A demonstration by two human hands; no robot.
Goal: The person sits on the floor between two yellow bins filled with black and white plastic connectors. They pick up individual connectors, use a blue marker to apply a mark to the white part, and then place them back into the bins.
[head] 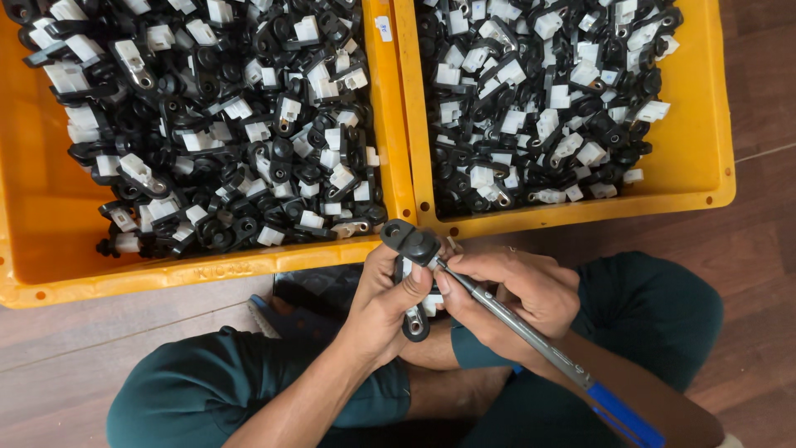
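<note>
Pinched between left thumb and fingers, a black part (412, 243) stands just above the lap, its round eyelet end poking up toward 12 o'clock and a second eyelet end (415, 322) showing below the left hand (383, 305) at 6; whether that lower end belongs to the same piece cannot be told. Held upright like that, with the top face bared toward the tool and steadied against the push. Closed around a slim metal tool (514, 325), the right hand (514, 297) sits at 3 o'clock of the part, forefinger laid along the shaft for fine aim, tip touching the part just below the upper eyelet, blue handle (623, 415) trailing off toward 5. Worked over crossed legs in dark green trousers, low and close, so both wrists can brace. Set side by side at 12 o'clock, touching each other, two yellow crates: left crate (207, 272) and right crate (701, 158), both heaped with black-and-white parts alike in kind, near edges just beyond the hands, within easy reach. Dark wooden floor (763, 249) beneath everything.
</note>
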